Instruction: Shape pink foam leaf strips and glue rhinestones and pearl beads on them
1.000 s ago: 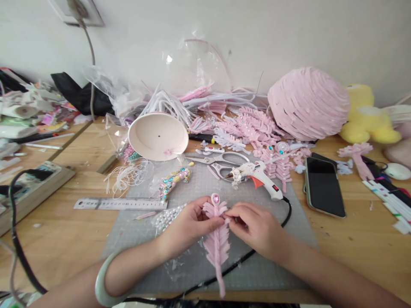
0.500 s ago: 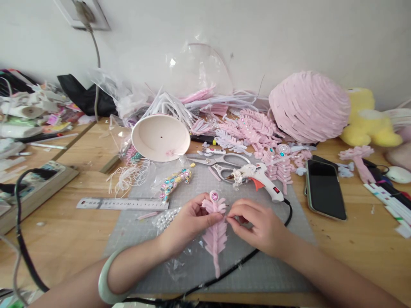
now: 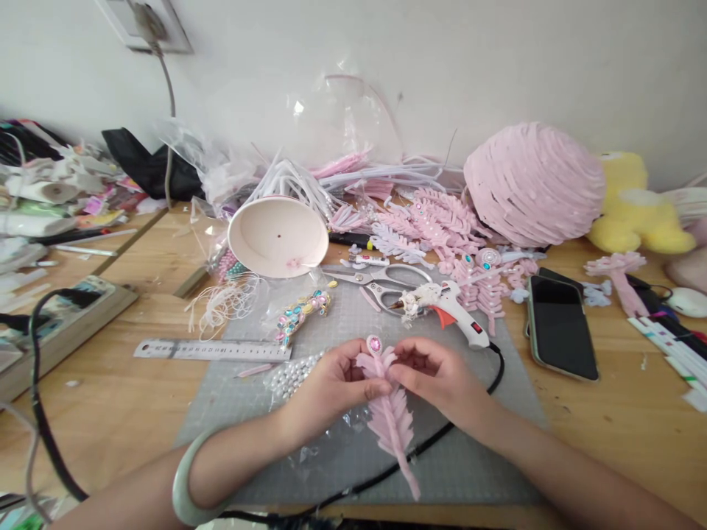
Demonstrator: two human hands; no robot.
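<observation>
I hold a pink feather-shaped ornament (image 3: 393, 416) with a pink gem at its top over a grey cutting mat (image 3: 486, 442). My left hand (image 3: 330, 389) pinches its upper part from the left, thumb laid across the fronds. From the right, my right hand (image 3: 436, 379) pinches the same upper part with its fingers curled. The ornament's stem hangs down and to the right. A pale green bangle (image 3: 188, 478) is on my left wrist.
A white glue gun (image 3: 448, 308) with a black cord, scissors (image 3: 381, 280), a steel ruler (image 3: 213, 350), a strip of pearls (image 3: 290, 377) and a gem packet (image 3: 301, 309) lie around the mat. A phone (image 3: 560, 327), pink ball (image 3: 533, 184), white cup (image 3: 277, 235) and more pink ornaments (image 3: 436, 221) lie beyond.
The ornament's lower stem has swung to the right and tilted. My right hand has moved in closer against the ornament's upper part; my left hand keeps its grip.
</observation>
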